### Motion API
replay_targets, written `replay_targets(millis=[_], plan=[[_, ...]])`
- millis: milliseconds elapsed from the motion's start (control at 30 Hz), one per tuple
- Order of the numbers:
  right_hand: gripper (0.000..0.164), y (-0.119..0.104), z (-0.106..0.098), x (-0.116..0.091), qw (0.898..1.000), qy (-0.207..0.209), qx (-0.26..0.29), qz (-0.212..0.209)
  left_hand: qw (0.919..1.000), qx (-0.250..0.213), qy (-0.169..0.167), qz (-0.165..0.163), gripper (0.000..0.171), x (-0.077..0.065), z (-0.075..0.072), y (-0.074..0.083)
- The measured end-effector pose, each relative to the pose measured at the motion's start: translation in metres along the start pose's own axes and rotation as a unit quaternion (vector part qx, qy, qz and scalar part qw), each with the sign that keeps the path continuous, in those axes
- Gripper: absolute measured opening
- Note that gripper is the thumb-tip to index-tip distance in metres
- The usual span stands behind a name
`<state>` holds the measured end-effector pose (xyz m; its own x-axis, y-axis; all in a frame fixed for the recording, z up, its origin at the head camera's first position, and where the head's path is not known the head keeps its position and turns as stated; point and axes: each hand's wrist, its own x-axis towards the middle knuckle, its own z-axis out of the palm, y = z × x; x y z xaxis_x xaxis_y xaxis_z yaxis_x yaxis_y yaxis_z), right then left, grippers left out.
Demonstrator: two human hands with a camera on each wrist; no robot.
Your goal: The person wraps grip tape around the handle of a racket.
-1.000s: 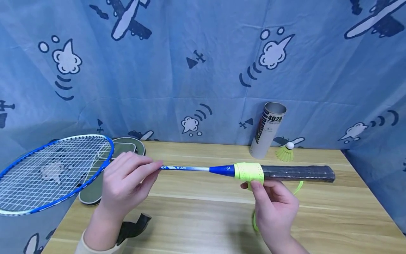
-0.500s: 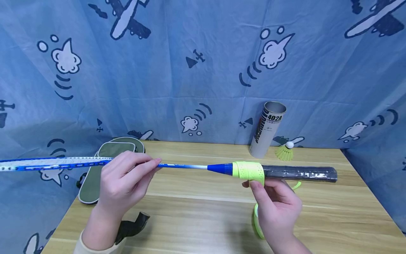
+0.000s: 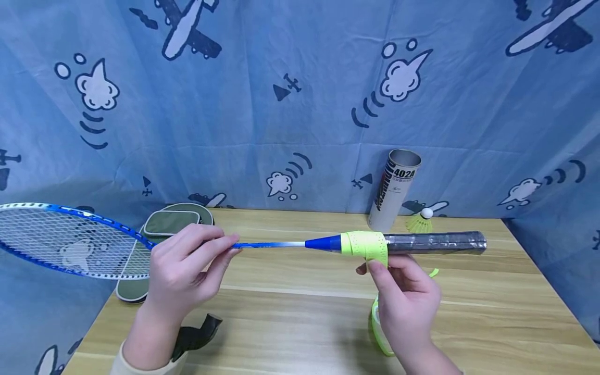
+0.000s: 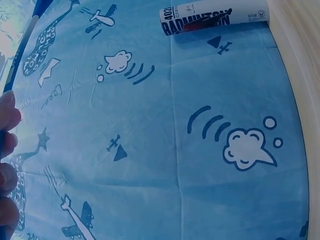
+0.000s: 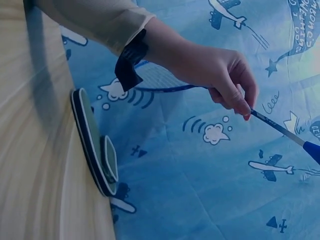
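1. The badminton racket (image 3: 281, 244) is held in the air above the wooden table (image 3: 304, 312). Its long axis runs almost level from 9 o'clock to 3 o'clock in the head view, with the strung head out at 9 o'clock and the dark handle (image 3: 436, 242) pointing to 3 o'clock.

2. The left hand (image 3: 180, 273) pinches the thin blue shaft between thumb and fingertips, just on the 9 o'clock side of the blue cone. The right-wrist view shows the same pinch from the side.

3. The right hand (image 3: 405, 304) sits directly under the handle, at 6 o'clock from it. Its thumb presses up against the band of yellow-green grip tape (image 3: 365, 245) already wound next to the cone. Its other fingers are curled round the loose tail of tape, which hangs down toward the table.

4. The bare dark part of the handle lies at 3 o'clock from the wound band, and the right hand is the nearer one to it. Any further winding would, I judge, travel along the axis toward 3 o'clock.

5. A shuttlecock tube (image 3: 395, 190) and a yellow shuttlecock (image 3: 420, 223) stand behind the handle at 12 o'clock, well apart from both hands.
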<state>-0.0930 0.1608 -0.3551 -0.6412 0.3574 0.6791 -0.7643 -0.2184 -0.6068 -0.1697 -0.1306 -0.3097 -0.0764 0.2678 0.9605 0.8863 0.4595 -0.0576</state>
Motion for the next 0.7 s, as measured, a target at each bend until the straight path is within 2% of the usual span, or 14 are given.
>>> replay_targets(millis=[133,233,333,500,700], plan=[[0.003,-0.0001,-0.0002,0.0004,1.000,0.010,0.004,0.007,0.9998,0.011,-0.016,0.008,0.030,0.0006,-0.0009,0.0009],[0.008,-0.0007,0.0001,-0.0003,1.000,0.016,-0.009,0.014,0.9996,0.009,-0.026,0.007,0.029,-0.0009,-0.0023,0.0003],[0.004,-0.0012,-0.0001,-0.0010,0.999,0.022,-0.017,0.022,0.9996,-0.006,-0.028,0.005,0.028,-0.0018,-0.0029,-0.0007],[0.009,-0.0001,-0.0019,-0.0016,1.000,0.024,-0.003,0.018,0.9994,-0.026,-0.023,0.003,0.029,-0.0024,-0.0033,-0.0005],[0.021,0.0004,-0.0033,-0.0007,1.000,-0.009,0.020,0.011,0.9998,-0.009,-0.020,0.002,0.030,-0.0008,-0.0031,0.0005]])
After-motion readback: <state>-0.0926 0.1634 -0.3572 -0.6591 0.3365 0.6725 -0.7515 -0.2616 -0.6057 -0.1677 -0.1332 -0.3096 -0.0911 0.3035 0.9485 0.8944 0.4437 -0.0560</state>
